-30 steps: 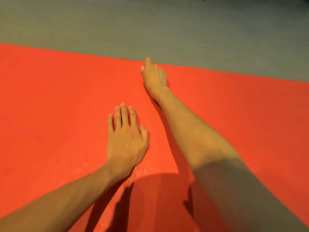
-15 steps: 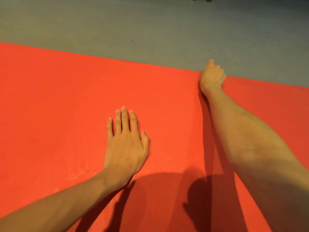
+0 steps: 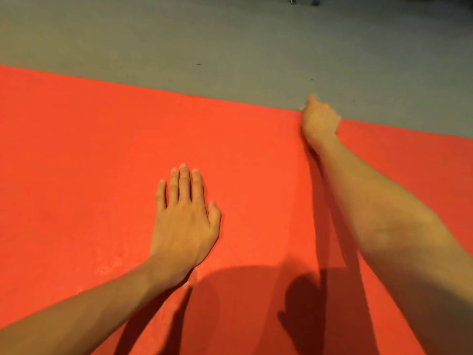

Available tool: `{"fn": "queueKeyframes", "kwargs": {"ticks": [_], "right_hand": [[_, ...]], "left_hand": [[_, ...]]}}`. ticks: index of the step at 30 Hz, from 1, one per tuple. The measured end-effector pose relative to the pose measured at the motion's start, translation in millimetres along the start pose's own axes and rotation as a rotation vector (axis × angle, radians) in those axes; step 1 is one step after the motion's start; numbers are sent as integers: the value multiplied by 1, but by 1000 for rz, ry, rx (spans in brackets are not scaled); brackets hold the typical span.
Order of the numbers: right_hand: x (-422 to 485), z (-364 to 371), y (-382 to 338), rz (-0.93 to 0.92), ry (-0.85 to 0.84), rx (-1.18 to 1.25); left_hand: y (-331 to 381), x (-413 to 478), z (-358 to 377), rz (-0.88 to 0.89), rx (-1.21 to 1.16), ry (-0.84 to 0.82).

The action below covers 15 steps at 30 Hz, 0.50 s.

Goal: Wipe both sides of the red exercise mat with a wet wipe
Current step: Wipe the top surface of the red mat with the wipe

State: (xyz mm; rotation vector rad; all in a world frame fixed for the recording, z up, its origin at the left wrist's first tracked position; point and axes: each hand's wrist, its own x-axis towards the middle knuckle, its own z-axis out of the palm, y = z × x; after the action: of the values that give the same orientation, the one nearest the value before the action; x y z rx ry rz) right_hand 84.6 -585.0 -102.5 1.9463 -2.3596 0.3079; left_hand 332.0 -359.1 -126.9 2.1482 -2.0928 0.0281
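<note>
Red exercise mat, smooth and flat in one unbroken sheet, lies spread on a plain grey floor. Its far long edge runs slantwise across the view, with the floor beyond it. Left hand lies palm down on the mat, well inside the far edge. Its four fingers are straight and close together, the thumb is set slightly apart, and it holds nothing. The left forearm reaches in across the mat's near part. Right hand is at the mat's far edge, partly on the mat and partly over the floor, with the arm stretched out across the mat. It is motion-blurred. Its fingers are curled in, with one digit pointing past the edge. Only a sliver of white wet wipe shows at the hand's left side, right at the mat's edge. The curled fingers appear to grip it, and the rest of the wipe is hidden under the hand. Dark shadows of the arms and body fall on the mat's near part. Faint pale scuffing marks the mat just beside the left wrist. Small dark objects, cut off by the frame, stand on the floor well beyond the mat.
</note>
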Motion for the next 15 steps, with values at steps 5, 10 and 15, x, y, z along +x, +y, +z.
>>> {"fn": "queueKeyframes", "kwargs": {"ticks": [5,10,15], "right_hand": [[-8,-15,57,247,35,13],[-36,-2,-65,-179,-41,65],[-78,-5,-102,-554,-68,9]], "left_hand": [[2,0,0,-14,-8,8],[1,2,-1,-19,6,2],[0,1,-2,-14,-1,-5]]}}
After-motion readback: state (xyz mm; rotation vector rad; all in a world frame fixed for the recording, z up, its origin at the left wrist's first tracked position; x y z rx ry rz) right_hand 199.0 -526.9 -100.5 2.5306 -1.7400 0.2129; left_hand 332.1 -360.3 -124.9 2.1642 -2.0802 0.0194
